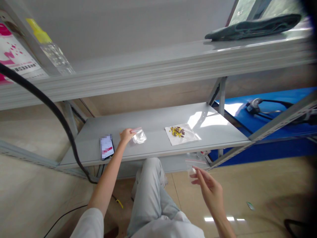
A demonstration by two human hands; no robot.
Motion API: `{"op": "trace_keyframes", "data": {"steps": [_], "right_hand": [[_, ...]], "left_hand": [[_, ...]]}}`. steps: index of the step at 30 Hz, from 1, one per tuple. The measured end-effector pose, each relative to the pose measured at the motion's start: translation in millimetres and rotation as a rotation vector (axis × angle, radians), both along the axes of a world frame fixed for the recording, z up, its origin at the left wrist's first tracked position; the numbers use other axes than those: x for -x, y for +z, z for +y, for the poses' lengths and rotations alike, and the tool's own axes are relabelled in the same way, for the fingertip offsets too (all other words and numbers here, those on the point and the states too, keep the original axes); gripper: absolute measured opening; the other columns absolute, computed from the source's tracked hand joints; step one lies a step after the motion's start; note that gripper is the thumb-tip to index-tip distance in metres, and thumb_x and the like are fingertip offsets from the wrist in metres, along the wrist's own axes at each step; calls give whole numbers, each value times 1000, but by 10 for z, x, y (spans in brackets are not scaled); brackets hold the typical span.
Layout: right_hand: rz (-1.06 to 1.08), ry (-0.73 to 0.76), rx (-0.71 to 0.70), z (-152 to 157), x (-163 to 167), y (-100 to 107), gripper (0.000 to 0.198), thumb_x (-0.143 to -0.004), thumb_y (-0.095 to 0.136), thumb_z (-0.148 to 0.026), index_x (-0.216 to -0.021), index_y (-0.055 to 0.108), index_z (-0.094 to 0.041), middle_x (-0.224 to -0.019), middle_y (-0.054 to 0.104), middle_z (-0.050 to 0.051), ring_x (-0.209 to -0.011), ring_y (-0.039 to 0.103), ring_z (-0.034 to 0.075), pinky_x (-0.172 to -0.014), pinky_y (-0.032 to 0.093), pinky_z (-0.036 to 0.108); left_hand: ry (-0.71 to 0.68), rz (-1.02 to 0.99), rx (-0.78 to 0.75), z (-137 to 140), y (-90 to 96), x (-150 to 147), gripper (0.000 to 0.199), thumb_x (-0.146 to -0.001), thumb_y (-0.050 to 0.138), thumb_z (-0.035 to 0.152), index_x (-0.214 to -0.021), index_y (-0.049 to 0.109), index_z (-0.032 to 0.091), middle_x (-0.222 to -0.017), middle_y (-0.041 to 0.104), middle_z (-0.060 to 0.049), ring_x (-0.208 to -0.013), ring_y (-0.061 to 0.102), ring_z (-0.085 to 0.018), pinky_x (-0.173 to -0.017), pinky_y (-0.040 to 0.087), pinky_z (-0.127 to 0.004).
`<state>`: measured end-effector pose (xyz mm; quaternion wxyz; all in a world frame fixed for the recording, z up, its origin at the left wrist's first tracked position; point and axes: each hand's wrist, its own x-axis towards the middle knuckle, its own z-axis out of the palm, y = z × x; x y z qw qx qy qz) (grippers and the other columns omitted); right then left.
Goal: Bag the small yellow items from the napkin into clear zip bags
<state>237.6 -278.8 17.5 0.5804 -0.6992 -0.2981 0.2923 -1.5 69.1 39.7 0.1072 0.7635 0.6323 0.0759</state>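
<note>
Hands hold two bags (139,135) (194,163).

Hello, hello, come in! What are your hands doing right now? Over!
Left hand pinching a small clear zip bag on the grey shelf. Right hand holding another clear zip bag below the shelf edge. Small yellow and dark parts on a white sheet, untouched.

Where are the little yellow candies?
The small yellow pieces lie on a white sheet on the lower grey shelf, right of the left hand.
</note>
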Motion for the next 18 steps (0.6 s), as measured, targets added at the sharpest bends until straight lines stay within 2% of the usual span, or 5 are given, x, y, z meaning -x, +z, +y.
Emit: {"op": "trace_keyframes", "data": {"steps": [5,7,12,15,18], "right_hand": [[0,16,-19,18,27,-1,46,-81,53,-51,-105,64,-14,-80,69,7,-61,65,17,-61,53,27],[-1,17,-23,19,34,11,46,-81,53,-51,-105,64,-14,-79,69,7,-61,64,17,-60,53,27],[7,7,-3,10,38,32,46,-81,52,-51,-106,64,-14,-79,69,7,-62,64,17,-60,53,27],[9,18,0,10,39,26,46,-81,53,-51,-105,64,-14,-79,69,7,-61,64,17,-60,53,28],[14,21,-10,9,42,13,47,-81,54,-51,-106,64,-13,-79,69,7,-62,64,17,-60,53,28]], "left_hand": [[64,37,-25,20,-59,77,21,-75,59,35,-85,68,18,-93,69,-9,-90,60,-26,-83,38,-35],[97,34,-76,-33,-103,46,28,-79,56,33,-99,66,17,-107,65,-14,-101,56,-29,-88,37,-40],[114,-7,-178,-233,-263,-200,68,-83,47,47,-140,29,16,-144,29,-21,-131,29,-36,-102,26,-50],[60,-31,-126,-286,-379,-310,72,-78,52,50,-140,31,19,-149,21,-17,-136,19,-38,-107,19,-53],[28,-67,-85,-265,-401,-285,61,-80,51,38,-137,39,18,-147,27,-16,-137,17,-36,-109,13,-54]]}}
